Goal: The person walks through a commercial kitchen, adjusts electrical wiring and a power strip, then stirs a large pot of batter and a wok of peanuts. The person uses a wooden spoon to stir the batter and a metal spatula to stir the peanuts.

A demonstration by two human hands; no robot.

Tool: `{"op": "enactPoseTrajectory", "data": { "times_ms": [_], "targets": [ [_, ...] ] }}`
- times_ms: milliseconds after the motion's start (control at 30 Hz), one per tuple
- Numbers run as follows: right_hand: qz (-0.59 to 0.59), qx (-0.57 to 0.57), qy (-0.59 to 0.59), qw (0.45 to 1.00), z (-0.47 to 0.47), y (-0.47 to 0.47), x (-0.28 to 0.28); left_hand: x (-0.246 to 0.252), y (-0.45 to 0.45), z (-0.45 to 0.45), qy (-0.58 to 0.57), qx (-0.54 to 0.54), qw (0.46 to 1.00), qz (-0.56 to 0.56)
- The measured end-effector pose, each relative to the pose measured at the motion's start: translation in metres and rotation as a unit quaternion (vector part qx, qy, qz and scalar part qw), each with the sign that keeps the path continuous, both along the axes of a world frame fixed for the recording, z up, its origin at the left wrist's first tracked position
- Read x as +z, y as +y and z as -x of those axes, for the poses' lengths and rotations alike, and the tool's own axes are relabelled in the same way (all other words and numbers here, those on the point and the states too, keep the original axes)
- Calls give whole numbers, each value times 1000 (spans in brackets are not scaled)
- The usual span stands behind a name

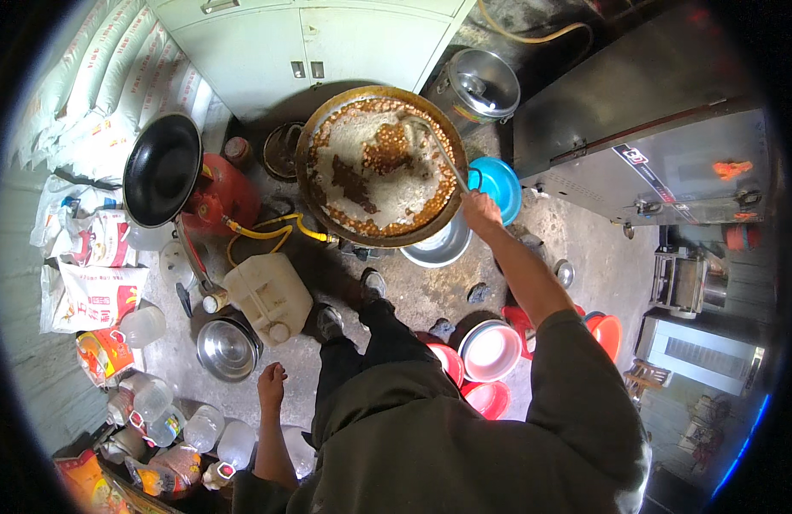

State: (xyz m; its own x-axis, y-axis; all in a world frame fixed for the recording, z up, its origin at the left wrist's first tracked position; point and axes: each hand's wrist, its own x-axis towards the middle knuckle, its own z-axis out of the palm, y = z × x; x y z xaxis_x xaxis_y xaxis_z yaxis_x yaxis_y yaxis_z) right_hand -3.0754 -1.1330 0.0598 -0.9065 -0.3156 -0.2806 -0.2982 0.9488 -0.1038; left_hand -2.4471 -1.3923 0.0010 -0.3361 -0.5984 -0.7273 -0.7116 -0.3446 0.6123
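Note:
My right hand (481, 211) grips the handle of a long metal ladle or spatula (448, 158), whose working end lies in the contents of a large round wok (461, 186). Pale foam or powder covers much of the brown mixture (388, 149) there, with small light pieces around it and a bare brown patch in the middle. By my side, well away from the wok, my left hand (272, 383) hangs with fingers curled and nothing visible in it. A blue plastic basin (505, 193) and a metal basin (444, 247) stand partly under the wok's right side.
A red gas cylinder (225, 193) with a yellow hose (274, 232) stands left of the wok, beside a black frying pan (162, 170). A plastic jerrycan (267, 295) is near my feet. A metal pot (486, 83), a metal cabinet (370, 51) and red basins (487, 398) are around me.

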Motion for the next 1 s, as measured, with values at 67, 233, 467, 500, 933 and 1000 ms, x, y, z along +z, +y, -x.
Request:
{"op": "enactPoseTrajectory", "data": {
  "times_ms": [67,233,467,500,933,1000],
  "targets": [
    [36,16,-2,999,0,15,-26,4,4,-9,-1,-3,1000,5],
    [-262,315,78,909,-45,32,-105,2,23,-33,-18,-3,1000,-22],
    [201,-310,-392,842,-117,-4,-61,-2,43,-56,-32,14,998,-51],
    [241,-340,-440,795,-125,-10,-53,-2,42,-58,-30,17,998,-53],
    [286,-367,-570,677,-167,-76,-17,5,2,-47,-8,6,1000,-9],
    [297,-289,-521,746,-155,-85,-26,8,0,-49,-9,9,1000,-8]
  ]
}}
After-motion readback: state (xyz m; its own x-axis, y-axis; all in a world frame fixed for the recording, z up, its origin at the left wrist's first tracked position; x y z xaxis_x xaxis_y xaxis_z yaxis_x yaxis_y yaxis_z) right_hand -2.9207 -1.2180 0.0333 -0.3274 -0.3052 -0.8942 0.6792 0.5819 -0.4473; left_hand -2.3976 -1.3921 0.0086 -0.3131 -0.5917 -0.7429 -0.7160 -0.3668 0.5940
